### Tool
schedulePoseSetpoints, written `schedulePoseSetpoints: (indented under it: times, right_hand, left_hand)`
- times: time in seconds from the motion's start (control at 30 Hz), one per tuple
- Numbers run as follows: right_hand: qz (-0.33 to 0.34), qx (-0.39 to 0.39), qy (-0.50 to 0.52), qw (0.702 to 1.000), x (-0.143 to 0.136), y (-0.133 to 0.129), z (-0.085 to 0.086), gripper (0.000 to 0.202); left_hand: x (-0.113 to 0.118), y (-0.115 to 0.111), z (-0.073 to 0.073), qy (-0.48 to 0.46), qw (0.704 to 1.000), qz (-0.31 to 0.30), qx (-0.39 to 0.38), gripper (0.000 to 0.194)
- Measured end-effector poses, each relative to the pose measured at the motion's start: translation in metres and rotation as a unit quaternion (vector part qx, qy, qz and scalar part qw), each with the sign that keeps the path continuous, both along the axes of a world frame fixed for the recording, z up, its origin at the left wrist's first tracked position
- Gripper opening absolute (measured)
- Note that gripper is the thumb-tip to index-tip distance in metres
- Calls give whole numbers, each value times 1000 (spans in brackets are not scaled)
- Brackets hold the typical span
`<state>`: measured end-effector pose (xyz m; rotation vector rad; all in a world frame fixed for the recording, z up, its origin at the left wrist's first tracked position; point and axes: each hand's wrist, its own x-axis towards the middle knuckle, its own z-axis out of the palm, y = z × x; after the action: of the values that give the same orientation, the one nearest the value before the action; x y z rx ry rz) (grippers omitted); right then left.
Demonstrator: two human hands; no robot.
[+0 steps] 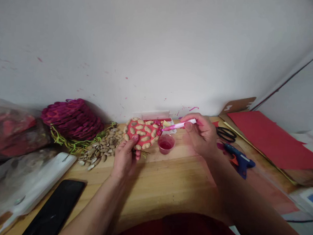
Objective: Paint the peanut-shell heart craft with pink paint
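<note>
My left hand (124, 157) grips a red card piece covered with peanut shells (141, 133) by its lower edge, thumb on the front, and holds it up above the table. Its right end is wet with magenta paint; the other shells stay tan. In my right hand (203, 136) is a paintbrush (181, 125) with a white, magenta-stained handle. The brush tip touches the painted right end of the piece. Just below the tip stands a small clear cup (166, 144) with dark magenta paint inside. Loose peanut shells (104, 148) lie heaped left of my left hand.
At left are a stack of magenta-painted pieces (74, 119), green strands, plastic bags (14, 129), a white power strip (42, 183) and a black phone (57, 210). At right lie black-handled scissors (226, 134), a blue glue gun (241, 160) and red sheets (271, 140). A paint-spattered wall (158, 56) stands behind.
</note>
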<state>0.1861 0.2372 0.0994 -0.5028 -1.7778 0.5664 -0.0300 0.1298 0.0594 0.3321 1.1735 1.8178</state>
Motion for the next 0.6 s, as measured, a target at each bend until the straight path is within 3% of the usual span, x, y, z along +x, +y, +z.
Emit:
schedulePoseSetpoints:
  times: [0.23,0.6]
  right_hand:
    - [4,60,-30,998,-1,-6,5,8]
    - [-19,73,-35,997,-1,-6,6,9]
  left_hand:
    - [0,1,-2,9,1000,13,-5,54]
    - [1,1,-3,17,1000,10,3,53]
